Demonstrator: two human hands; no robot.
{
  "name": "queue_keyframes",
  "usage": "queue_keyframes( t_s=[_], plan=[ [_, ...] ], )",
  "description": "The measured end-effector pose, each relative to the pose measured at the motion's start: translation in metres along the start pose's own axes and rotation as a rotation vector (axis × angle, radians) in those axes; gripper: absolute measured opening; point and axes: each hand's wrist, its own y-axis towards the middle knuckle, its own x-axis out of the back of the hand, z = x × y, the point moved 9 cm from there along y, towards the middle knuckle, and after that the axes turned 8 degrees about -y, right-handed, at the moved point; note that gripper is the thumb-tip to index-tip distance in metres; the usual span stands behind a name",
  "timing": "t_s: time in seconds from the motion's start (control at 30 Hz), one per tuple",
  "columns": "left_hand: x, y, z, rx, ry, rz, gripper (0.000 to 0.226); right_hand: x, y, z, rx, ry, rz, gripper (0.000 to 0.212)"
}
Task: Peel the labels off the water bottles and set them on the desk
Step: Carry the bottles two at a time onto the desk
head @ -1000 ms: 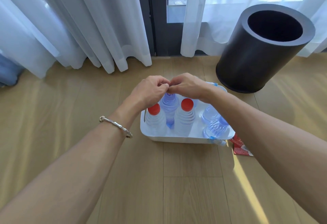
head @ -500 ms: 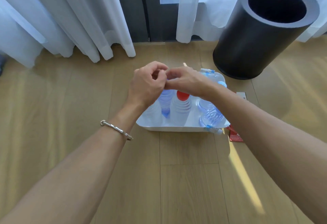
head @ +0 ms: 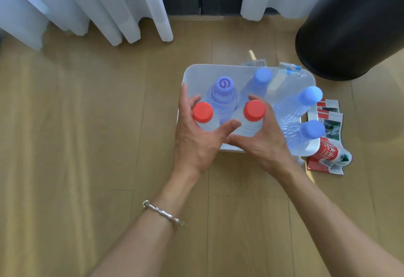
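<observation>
Head view, looking down at a wooden floor: two bare forearms reached forward from the near edge of the picture, a silver bracelet on the left wrist. The left hand was curled round the left red-capped bottle, thumb on one side and fingers on the other. Just beside it, the right hand was wrapped the same way round the right red-capped bottle. Both clear bottles stood upright at the near edge of a white tray on the floor, and showed no labels. Behind them stood a purple-capped bottle, and toward the tray's far right corner a blue-capped bottle. Two more blue-capped bottles leaned along the tray's right edge. Peeled labels, red, white and green, lay on the floor touching or just beside that right edge. Farther off to the right stood a black round bin, and white curtains hung to the floor along the far side. The picture was slightly blurred.
</observation>
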Motion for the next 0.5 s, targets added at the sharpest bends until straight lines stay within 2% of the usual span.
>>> queue_keyframes(
  t_s=[0.17,0.37,0.5],
  plan=[
    [0.007,0.003,0.030,0.072,0.058,0.031,0.105,0.001,0.004,-0.002,0.039,-0.061,0.014,0.075],
    [0.003,0.017,0.034,0.109,0.134,0.007,0.070,-0.002,0.015,-0.002,0.029,-0.094,0.062,0.057],
    [0.018,0.007,0.021,0.160,0.136,-0.025,0.061,-0.005,0.006,0.008,-0.019,-0.088,0.062,0.055]
  ],
)
